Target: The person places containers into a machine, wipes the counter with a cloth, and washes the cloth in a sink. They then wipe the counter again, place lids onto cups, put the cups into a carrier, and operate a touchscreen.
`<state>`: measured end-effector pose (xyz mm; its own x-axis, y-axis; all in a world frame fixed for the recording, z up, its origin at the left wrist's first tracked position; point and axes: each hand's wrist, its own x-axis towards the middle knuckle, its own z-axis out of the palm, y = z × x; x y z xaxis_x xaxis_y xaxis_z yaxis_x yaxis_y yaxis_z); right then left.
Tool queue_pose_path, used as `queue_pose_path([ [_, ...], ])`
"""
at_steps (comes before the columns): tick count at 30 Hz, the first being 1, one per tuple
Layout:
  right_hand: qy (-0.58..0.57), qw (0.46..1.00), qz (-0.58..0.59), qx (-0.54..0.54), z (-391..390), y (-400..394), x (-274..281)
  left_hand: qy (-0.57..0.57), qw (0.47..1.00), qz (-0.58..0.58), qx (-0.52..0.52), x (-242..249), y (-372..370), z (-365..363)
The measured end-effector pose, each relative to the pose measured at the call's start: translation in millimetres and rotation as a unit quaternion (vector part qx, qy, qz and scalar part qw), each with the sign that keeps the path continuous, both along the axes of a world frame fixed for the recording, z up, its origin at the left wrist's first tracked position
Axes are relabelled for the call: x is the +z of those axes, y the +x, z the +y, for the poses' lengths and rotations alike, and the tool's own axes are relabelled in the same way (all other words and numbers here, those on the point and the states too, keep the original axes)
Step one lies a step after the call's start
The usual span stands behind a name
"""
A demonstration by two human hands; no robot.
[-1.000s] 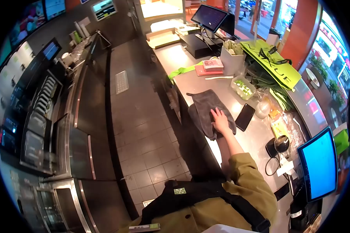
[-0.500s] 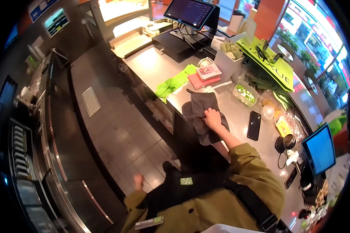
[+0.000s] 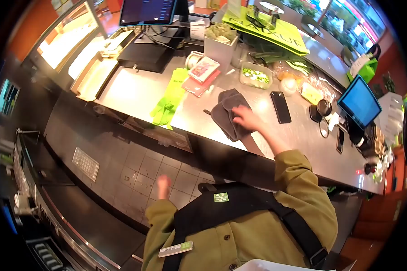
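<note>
My right hand (image 3: 246, 119) rests on the right side of a dark grey cloth (image 3: 226, 110), its fingers apart and pointing left. The cloth lies bunched and partly folded near the counter's front edge, with a small loop or corner sticking out at its left. My left hand (image 3: 163, 186) hangs low over the floor, away from the counter. It is smeared by motion, so its fingers cannot be made out. Right of the cloth lies a black phone (image 3: 281, 107). Behind it stands a clear tub of chopped greens (image 3: 255, 75).
On the steel counter (image 3: 203, 119) lie green gloves or wrappers (image 3: 169, 101) and pink boxes (image 3: 203, 74). A monitor (image 3: 147, 11) stands at the back left, a blue-screened tablet (image 3: 360, 101) at right. A lime-green bag (image 3: 269, 31) lies along the back. Floor tiles (image 3: 144, 174) show below left.
The view has turned, so the counter sits higher and further left. The cloth is more bunched and folded over. My right hand's fingers have spread on it; my left hand still hangs low.
</note>
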<state>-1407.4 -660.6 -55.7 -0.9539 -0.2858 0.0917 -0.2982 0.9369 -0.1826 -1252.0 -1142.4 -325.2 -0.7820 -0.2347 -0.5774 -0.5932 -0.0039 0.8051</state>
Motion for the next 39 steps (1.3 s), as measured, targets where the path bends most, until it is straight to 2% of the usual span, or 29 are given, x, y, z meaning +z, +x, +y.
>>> queue_pose_path([
  [1, 0.015, 0.999, -0.037, 0.032, 0.7, 4.9, -29.9, 0.063, 0.992, -0.039, -0.098, -11.2, 26.8, 16.2],
  [2, 0.061, 0.995, -0.072, -0.019, -16.6, 22.0, -12.1, 0.119, 0.969, -0.073, -0.202, -21.8, 53.8, 32.6],
  [3, 0.108, 0.986, -0.106, -0.068, -39.2, 36.0, 13.5, 0.004, 0.918, -0.070, -0.390, -18.9, 67.9, 46.6],
  [4, 0.099, 0.984, -0.118, -0.090, -46.3, 42.2, 16.9, 0.123, 0.949, -0.177, -0.232, 0.4, 86.0, 66.5],
  [5, 0.089, 0.981, -0.133, -0.113, -50.2, 46.6, 17.7, 0.114, 0.956, -0.189, -0.195, -9.7, 105.1, 73.0],
  [7, 0.073, 0.983, -0.107, -0.131, -51.5, 41.3, 15.9, 0.027, 0.981, -0.131, -0.143, -87.2, 143.2, 58.6],
  [8, 0.070, 0.982, -0.103, -0.141, -52.0, 32.7, 15.4, 0.009, 0.988, -0.111, -0.112, -92.7, 149.1, 55.6],
  [12, 0.061, 0.970, -0.087, -0.219, -58.9, -11.3, 0.8, 0.059, 0.981, -0.184, -0.018, -70.8, 148.0, 19.2],
  [15, 0.083, 0.958, -0.181, -0.206, -58.0, -40.4, 36.4, 0.098, 0.977, -0.184, 0.043, -4.3, 114.2, 18.2],
  [16, 0.061, 0.961, -0.184, -0.198, -53.0, -54.3, 40.2, 0.170, 0.969, -0.166, 0.076, -21.7, 107.5, 10.3],
  [17, 0.042, 0.963, -0.186, -0.189, -46.6, -69.5, 44.7, 0.142, 0.974, -0.151, 0.093, -9.5, 97.4, 13.2],
  [18, 0.015, 0.966, -0.141, -0.216, -48.5, -86.3, 46.7, 0.117, 0.977, -0.136, 0.112, 9.0, 83.2, 24.7],
  [19, -0.044, 0.969, -0.131, -0.204, -46.5, -106.9, 45.3, 0.090, 0.979, -0.123, 0.132, 21.5, 77.0, 36.2],
  [20, -0.147, 0.971, -0.072, -0.174, -44.5, -125.4, 33.9, 0.103, 0.980, -0.106, 0.134, 28.5, 77.1, 43.5],
  [22, -0.336, 0.930, 0.069, -0.135, -40.9, -174.2, -14.7, 0.121, 0.981, -0.065, 0.135, 31.2, 68.9, 50.5],
  [25, -0.340, 0.916, 0.007, -0.211, -37.7, -213.2, -30.9, 0.076, 0.984, -0.069, 0.143, 49.8, 81.5, 78.3],
  [27, -0.357, 0.911, -0.001, -0.205, -36.9, -221.7, -24.5, 0.070, 0.989, -0.056, 0.120, 55.6, 108.0, 92.8],
  [29, -0.363, 0.910, -0.032, -0.196, -35.1, -219.1, -5.6, 0.067, 0.995, -0.019, 0.068, 25.1, 146.6, 92.2],
  [32, -0.336, 0.915, -0.006, -0.223, -30.8, -215.3, -7.7, 0.031, 0.996, -0.085, 0.029, 14.1, 180.7, 98.0],
  [35, -0.242, 0.961, 0.040, -0.128, -5.7, -227.8, -65.3, 0.020, 0.990, -0.139, 0.014, 21.0, 187.0, 96.0],
  [39, -0.450, 0.871, 0.082, -0.178, 16.0, -154.6, -10.8, 0.042, 0.990, -0.132, 0.015, 25.2, 162.6, 74.1],
])
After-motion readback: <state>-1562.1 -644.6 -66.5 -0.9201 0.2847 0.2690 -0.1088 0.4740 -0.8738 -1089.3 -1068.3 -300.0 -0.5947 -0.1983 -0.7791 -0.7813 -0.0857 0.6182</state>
